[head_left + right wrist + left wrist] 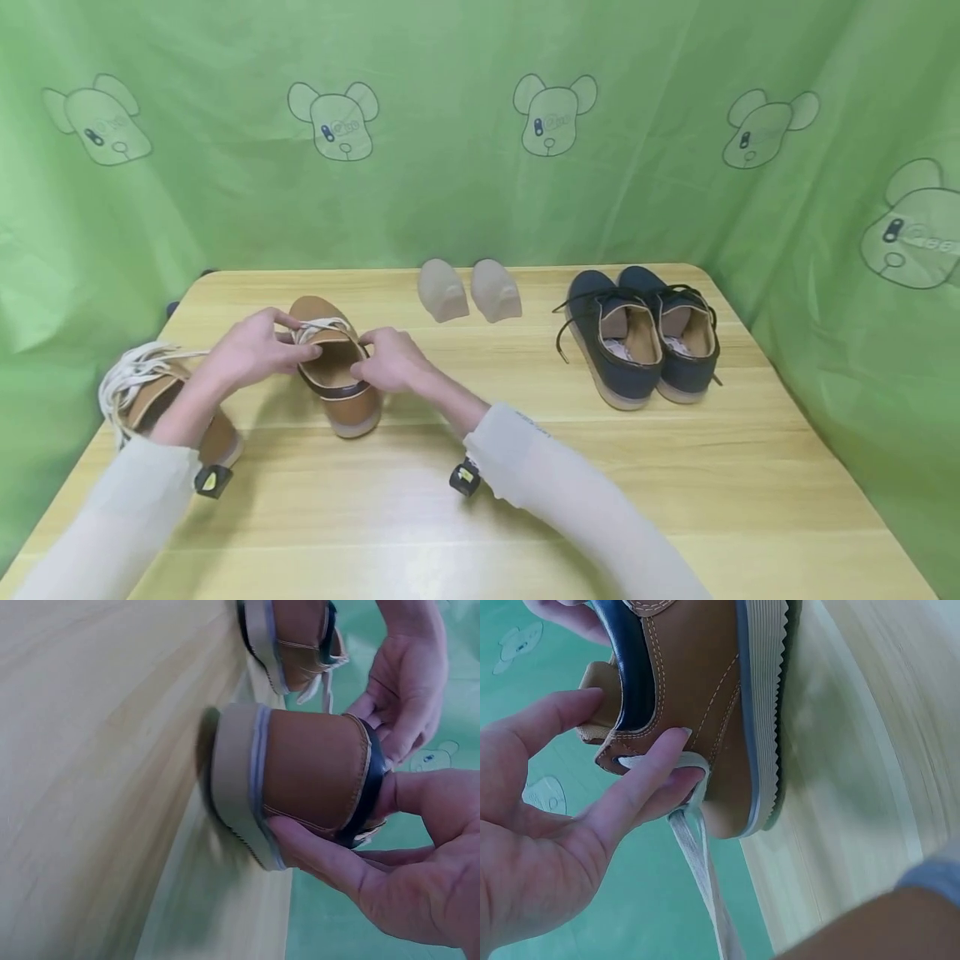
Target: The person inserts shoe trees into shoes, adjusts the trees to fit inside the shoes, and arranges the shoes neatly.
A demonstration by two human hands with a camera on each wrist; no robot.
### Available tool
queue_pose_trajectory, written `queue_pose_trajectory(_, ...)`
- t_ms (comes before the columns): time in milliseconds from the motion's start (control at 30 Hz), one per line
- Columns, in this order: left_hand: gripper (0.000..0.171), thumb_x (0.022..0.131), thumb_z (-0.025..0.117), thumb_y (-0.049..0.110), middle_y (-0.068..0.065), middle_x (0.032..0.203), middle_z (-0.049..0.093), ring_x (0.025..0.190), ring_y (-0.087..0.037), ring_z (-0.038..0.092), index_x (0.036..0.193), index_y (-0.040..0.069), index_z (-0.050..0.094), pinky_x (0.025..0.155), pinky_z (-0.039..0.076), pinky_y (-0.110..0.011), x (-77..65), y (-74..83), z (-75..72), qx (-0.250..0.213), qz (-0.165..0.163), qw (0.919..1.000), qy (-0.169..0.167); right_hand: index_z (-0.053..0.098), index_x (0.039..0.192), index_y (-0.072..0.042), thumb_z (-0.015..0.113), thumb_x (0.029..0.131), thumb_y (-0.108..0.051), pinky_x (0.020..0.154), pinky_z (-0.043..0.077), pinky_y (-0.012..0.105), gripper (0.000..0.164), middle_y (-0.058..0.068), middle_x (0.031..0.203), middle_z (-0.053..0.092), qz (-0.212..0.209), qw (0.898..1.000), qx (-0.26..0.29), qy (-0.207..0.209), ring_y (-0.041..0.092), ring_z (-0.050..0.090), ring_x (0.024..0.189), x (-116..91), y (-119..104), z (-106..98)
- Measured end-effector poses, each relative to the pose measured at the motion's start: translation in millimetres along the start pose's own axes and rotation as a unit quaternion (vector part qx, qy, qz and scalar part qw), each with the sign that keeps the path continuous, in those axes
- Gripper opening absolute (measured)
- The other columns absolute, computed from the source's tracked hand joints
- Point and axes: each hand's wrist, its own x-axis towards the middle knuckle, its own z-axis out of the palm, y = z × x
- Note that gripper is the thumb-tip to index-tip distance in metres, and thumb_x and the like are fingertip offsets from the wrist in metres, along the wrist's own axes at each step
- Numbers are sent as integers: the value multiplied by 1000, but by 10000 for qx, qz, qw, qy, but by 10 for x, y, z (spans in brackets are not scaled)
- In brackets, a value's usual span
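Note:
A brown lace-up shoe (352, 410) with a dark collar and pale sole stands on the table, its heel toward me. My left hand (258, 346) is at its lacing. In the left wrist view the thumb touches the tongue (600, 701), while other fingers are at the white lace (694, 761) on the side. My right hand (393, 360) grips the collar from the right. Its thumb reaches into the opening and its fingers (322, 855) lie along the outer side. The inside of the toe is hidden.
A second brown shoe (221, 437) with loose white laces (131, 379) stands left, partly behind my left forearm. Two beige shoe inserts (441, 290) lie at the table's back edge. A pair of navy shoes (626, 379) with dark laces stands right. A green curtain (450, 200) borders the table.

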Motion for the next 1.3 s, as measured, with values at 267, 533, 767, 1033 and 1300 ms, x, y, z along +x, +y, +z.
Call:
queue_pose_trajectory(267,86,94,72,32,-35,131,60,95,-28,75,151,-15,27,97,56,-48,-6,48,90,-176,99,9997,-125,48,150,-8,65,94,-7,69,64,40,59,22,125,69,294,9959,781,-358,25,73,61,-30,41,-71)
queue_pose_trajectory(533,77,95,71,32,-30,139,57,107,-33,73,148,-13,38,100,56,-44,-8,48,185,-763,121,9967,-246,67,134,-10,66,90,-9,48,45,21,44,10,115,75,101,9996,144,235,10,62,53,-77,116,-82)
queue_pose_trajectory(767,80,93,73,33,-29,139,57,112,-34,71,148,-12,38,100,55,-44,-17,141,270,-803,271,9961,-244,73,124,-9,66,85,-3,42,33,19,40,4,81,74,40,9987,264,444,7,42,46,-183,231,-167)
queue_pose_trajectory(1033,75,92,74,29,-29,141,56,112,-35,71,148,-10,41,95,59,-39,-3,210,392,-1106,333,9931,-226,72,126,-9,65,84,-2,46,41,21,44,-1,75,71,-12,9983,219,545,9,54,55,-295,311,-231)
queue_pose_trajectory(1300,74,90,77,27,-26,139,59,105,-31,74,147,-7,45,97,58,-41,-12,348,510,-1330,426,9899,-243,77,102,-6,62,81,3,52,43,25,28,0,67,64,-278,9965,-121,778,13,55,61,-478,393,-264)
